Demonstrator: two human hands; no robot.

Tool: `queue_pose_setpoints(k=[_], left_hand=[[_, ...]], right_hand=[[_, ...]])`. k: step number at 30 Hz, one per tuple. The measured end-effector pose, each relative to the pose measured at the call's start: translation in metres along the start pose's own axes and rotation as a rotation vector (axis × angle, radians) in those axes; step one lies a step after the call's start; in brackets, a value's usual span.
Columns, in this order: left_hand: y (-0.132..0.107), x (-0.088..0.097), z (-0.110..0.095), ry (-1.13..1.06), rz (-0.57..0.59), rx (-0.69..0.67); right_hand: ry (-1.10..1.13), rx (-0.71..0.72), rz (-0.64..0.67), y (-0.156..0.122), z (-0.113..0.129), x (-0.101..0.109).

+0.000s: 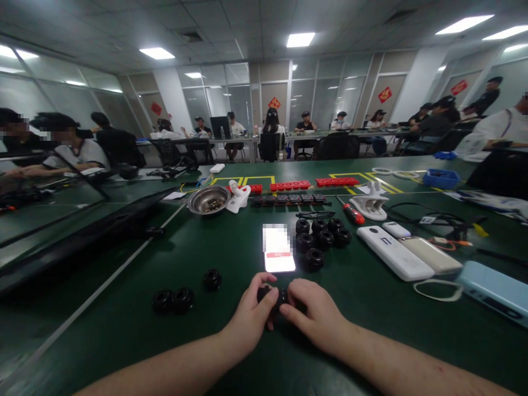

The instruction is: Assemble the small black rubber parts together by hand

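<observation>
Both hands meet over the green table (223,335), just below a lit phone (280,265). In my left hand (252,308) is a small round black part (281,297), gripped between thumb and fingers and partly hidden by them. My right hand (315,308) is curled at the part's right side, its thumb and fingertips against it. Similar black ring-shaped parts lie at the left: a pair (182,300) side by side and a single one (212,279). A cluster of several more (325,238) sits right of the phone.
Farther back are a metal bowl (198,201) with small pieces, white stands (369,204), red trays (289,186) and a screwdriver (355,213). To the right lie a white device (391,250), a light-blue case (495,289) and cables. A long black object (82,236) stretches along the left. People sit beyond.
</observation>
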State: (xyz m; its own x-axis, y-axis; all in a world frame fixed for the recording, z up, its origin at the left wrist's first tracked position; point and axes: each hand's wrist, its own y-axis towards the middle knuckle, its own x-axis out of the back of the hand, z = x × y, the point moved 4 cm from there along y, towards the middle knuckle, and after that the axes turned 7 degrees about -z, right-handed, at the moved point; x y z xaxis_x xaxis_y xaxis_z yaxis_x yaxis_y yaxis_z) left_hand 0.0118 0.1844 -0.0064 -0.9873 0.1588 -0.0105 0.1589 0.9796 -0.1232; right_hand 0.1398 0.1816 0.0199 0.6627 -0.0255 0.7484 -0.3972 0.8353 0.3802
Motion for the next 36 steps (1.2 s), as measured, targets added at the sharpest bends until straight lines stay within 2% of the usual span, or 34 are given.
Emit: queue_pose_setpoints(k=[2, 8, 12, 15, 20, 25, 28, 32, 36], left_hand=[[0.000, 0.000, -0.001, 0.002, 0.005, -0.027], [-0.005, -0.003, -0.009, -0.023, 0.035, 0.003], [-0.008, -0.001, -0.010, -0.047, 0.016, -0.036], [-0.006, 0.000, -0.007, 0.003, -0.005, -0.006], [-0.002, -0.001, -0.006, 0.010, 0.035, 0.053], [-0.006, -0.002, -0.009, 0.010, 0.002, -0.004], [-0.009, -0.002, -0.008, 0.035, 0.003, -0.014], [-0.008, 0.000, -0.002, -0.003, 0.023, -0.036], [-0.004, 0.002, 0.000, 0.014, -0.015, 0.006]], right_hand=[[0.015, -0.054, -0.007, 0.002, -0.004, -0.001], [0.044, -0.052, 0.069, 0.002, -0.003, -0.005], [0.074, -0.068, 0.023, -0.002, 0.000, 0.001], [0.101, -0.046, -0.012, -0.004, 0.004, 0.005], [0.064, -0.086, -0.027, -0.005, 0.001, 0.002], [-0.003, -0.008, 0.060, 0.000, -0.005, -0.006], [0.010, 0.003, 0.070, 0.001, -0.005, -0.006], [0.048, -0.035, 0.020, -0.001, -0.004, -0.002], [0.077, 0.024, -0.076, -0.004, 0.003, 0.006]])
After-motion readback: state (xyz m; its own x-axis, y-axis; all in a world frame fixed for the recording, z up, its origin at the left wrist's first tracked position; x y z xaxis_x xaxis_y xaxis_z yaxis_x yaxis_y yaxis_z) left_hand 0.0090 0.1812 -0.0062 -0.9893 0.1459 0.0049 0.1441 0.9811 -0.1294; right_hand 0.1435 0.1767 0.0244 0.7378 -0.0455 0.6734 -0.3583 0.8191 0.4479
